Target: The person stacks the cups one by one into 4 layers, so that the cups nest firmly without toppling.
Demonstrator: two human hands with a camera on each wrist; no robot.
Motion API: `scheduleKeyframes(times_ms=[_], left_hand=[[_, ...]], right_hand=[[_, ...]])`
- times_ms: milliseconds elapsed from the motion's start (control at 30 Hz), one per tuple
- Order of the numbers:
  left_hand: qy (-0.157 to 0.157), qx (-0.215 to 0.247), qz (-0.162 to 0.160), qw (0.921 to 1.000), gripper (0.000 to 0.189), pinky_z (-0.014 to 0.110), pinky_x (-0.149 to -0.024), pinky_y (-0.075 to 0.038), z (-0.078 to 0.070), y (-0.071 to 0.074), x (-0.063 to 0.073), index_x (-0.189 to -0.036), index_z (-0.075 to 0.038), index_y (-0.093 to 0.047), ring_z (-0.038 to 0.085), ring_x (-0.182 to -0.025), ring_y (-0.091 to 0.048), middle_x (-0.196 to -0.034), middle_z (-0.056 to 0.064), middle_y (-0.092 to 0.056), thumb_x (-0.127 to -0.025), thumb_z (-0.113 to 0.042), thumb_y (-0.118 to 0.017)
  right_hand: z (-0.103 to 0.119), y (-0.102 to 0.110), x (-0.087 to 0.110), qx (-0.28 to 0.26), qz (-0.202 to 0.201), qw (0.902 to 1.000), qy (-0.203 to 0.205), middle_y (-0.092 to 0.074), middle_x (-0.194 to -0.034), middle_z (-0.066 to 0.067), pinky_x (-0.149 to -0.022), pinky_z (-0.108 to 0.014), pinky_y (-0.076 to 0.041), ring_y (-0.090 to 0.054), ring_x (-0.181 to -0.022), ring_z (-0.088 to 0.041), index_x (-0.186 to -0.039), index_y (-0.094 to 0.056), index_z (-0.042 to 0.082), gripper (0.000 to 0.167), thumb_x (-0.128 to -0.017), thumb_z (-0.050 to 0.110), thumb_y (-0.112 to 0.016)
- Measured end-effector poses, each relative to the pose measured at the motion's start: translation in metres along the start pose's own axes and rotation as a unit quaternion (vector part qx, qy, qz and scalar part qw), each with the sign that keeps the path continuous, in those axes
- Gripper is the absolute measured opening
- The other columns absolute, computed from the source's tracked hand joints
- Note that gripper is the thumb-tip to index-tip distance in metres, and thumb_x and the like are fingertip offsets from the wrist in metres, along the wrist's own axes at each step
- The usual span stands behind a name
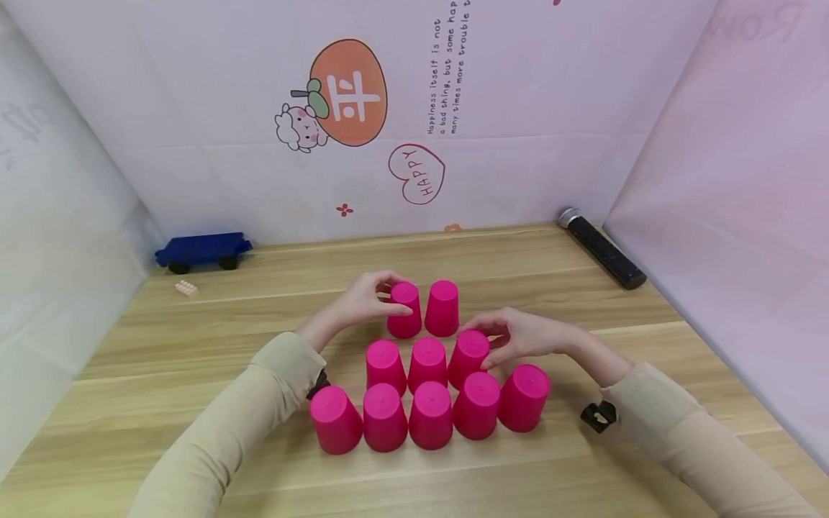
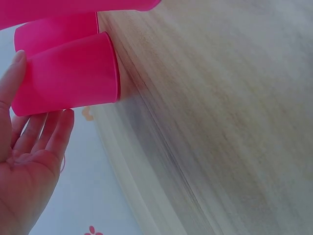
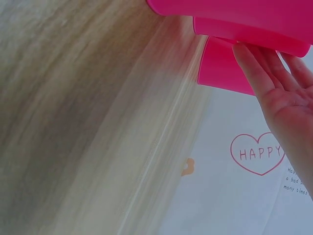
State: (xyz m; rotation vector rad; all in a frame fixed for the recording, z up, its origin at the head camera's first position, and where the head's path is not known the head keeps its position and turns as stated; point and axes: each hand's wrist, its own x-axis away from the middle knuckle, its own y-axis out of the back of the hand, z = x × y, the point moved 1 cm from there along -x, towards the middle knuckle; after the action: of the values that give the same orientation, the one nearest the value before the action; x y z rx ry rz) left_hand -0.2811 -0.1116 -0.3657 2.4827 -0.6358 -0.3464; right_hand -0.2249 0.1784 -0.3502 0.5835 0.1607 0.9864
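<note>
Upside-down pink plastic cups stand on the table in three rows. My left hand [image 1: 369,298] holds the left cup [image 1: 404,316] of the back pair, thumb on its near side and fingers on the far side. Beside it is the other back cup [image 1: 442,309]. At the right end of the middle row, my right hand [image 1: 527,334] grips a cup [image 1: 469,356] between thumb and fingers. Two more cups, one on the left [image 1: 385,365] and one in the centre [image 1: 428,362], complete that row. Several cups form the front row, including a middle one [image 1: 430,417].
On the wooden table [image 1: 259,446], a blue toy wagon [image 1: 202,250] and a small pale toy brick [image 1: 186,288] lie at the back left. A black microphone [image 1: 602,248] lies at the back right. Printed white sheeting [image 1: 518,93] encloses the back and sides.
</note>
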Motion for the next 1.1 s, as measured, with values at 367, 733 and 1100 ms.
scheduleKeyframes(times_ms=[367,733,1100], left_hand=[[0.007,0.003,0.005,1.0,0.047,0.034,-0.089,-0.054,-0.002,-0.001,0.0,-0.117,-0.004,-0.059,0.024,-0.099,-0.062,-0.109,0.012,-0.063,-0.076,-0.014,-0.078],[-0.003,-0.004,0.013,0.9999,0.05,0.037,-0.092,-0.053,0.001,-0.001,-0.001,-0.122,-0.003,-0.056,0.026,-0.102,-0.061,-0.111,0.014,-0.063,-0.077,-0.013,-0.077],[0.008,0.023,0.014,0.9996,0.064,0.049,-0.104,-0.041,0.006,0.019,0.014,-0.135,0.0,-0.045,0.037,-0.122,-0.052,-0.131,0.022,-0.055,-0.079,-0.012,-0.075]], right_hand=[[0.0,-0.001,0.0,0.008,-0.001,0.9999,0.01,-0.06,-0.122,-0.01,-0.094,-0.037,-0.051,-0.06,-0.109,-0.012,-0.131,-0.049,0.0,0.06,-0.081,0.019,-0.074],[0.001,0.002,0.004,0.005,-0.021,0.9996,0.019,-0.062,-0.118,-0.008,-0.095,-0.031,-0.051,-0.061,-0.108,-0.011,-0.128,-0.052,0.006,0.053,-0.081,0.018,-0.074],[-0.005,0.016,0.014,0.002,-0.067,0.9973,0.031,-0.064,-0.113,-0.007,-0.089,-0.03,-0.054,-0.064,-0.102,-0.013,-0.125,-0.053,0.004,0.046,-0.083,0.012,-0.07]])
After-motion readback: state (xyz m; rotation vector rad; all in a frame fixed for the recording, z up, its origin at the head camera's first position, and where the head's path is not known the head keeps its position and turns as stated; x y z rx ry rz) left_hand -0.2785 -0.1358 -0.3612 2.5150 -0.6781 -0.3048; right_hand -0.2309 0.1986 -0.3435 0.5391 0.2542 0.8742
